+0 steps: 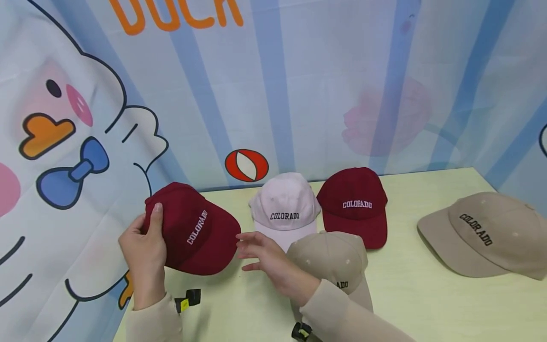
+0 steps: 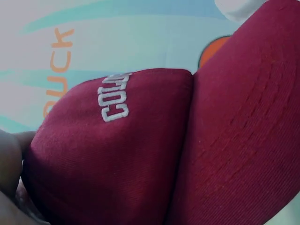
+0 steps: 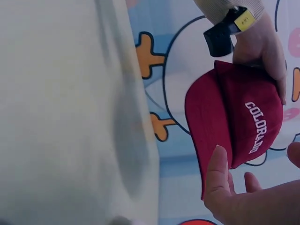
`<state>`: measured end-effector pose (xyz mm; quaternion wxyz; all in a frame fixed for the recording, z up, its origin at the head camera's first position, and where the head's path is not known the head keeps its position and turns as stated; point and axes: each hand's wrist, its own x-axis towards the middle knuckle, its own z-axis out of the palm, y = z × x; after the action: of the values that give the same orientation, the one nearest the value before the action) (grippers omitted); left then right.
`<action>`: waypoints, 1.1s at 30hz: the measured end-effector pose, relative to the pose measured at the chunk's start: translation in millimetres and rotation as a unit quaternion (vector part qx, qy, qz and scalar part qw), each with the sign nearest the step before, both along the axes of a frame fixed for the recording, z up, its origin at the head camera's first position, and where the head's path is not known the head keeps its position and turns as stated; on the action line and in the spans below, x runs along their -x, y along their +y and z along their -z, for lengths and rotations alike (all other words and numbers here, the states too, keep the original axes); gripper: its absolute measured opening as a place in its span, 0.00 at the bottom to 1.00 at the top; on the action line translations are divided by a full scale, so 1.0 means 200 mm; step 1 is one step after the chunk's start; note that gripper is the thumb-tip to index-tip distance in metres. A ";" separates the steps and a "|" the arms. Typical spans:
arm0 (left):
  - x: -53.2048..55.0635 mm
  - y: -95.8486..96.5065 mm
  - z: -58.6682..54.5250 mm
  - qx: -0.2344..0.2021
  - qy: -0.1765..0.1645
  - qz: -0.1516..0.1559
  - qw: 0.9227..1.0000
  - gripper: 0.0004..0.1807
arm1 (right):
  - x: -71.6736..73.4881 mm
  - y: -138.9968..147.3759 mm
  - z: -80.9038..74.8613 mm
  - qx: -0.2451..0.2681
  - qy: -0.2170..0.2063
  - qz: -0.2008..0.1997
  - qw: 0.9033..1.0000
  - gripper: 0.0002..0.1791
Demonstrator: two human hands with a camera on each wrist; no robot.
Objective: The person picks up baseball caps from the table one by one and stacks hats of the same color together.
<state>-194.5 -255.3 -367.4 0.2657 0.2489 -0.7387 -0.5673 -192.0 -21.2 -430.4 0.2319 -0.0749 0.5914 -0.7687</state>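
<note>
1. Cap in dark red (image 1: 194,232), white COLORADO lettering across its front, is held up above the left end of the table, crown toward the left hand and brim toward the right hand.
2. Left hand (image 1: 147,251) grips this cap at the back of the crown; the thumb lies along the outside, while most of the other fingers are hidden.
3. Right hand (image 1: 273,261) grasps nothing: its fingers are spread, with the tips right at the brim's edge. Whether they touch it, I cannot tell.
4. Just beyond the right hand sits a whitish cap (image 1: 284,202) with black COLORADO lettering.
5. Beside that, to the right, rests a second dark red cap (image 1: 354,204).
6. Nearer the person is a beige cap (image 1: 329,256), overlapping the whitish one in the head view and partly covered by the right sleeve (image 1: 342,311).
7. Well apart at the far right lies another beige cap (image 1: 491,232), brim pointing left.
8. Pale table (image 1: 406,304) carries these four.
9. Behind hangs a striped backdrop (image 1: 205,95) with orange letters, a red-and-white ball and a white bird in a blue bow tie (image 1: 64,187).
</note>
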 end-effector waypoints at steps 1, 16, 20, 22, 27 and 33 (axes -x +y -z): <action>0.00 0.01 -0.01 0.004 0.006 0.005 1.000 0.34 | 0.01 0.01 -0.02 -0.003 0.006 0.000 1.000 0.24; 0.04 0.27 -0.14 0.133 0.109 0.136 0.976 0.21 | 0.13 0.24 -0.28 -0.096 0.160 -0.012 0.982 0.27; 0.06 0.34 -0.17 0.153 0.132 0.190 0.961 0.17 | 0.18 0.31 -0.33 -0.130 0.192 0.011 0.973 0.29; 0.08 0.38 -0.18 0.156 0.146 0.220 0.952 0.16 | 0.21 0.36 -0.36 -0.144 0.204 0.024 0.968 0.31; 0.13 0.49 -0.22 0.168 0.181 0.286 0.926 0.14 | 0.27 0.48 -0.41 -0.169 0.251 0.051 0.952 0.33; 0.18 0.63 -0.24 0.158 0.205 0.368 0.893 0.10 | 0.34 0.66 -0.49 -0.221 0.303 0.060 0.925 0.35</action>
<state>-230.9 -129.7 -318.8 0.2192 -0.2079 -0.7867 -0.5383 -259.7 110.4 -332.2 0.0054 -0.2155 0.7914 -0.5720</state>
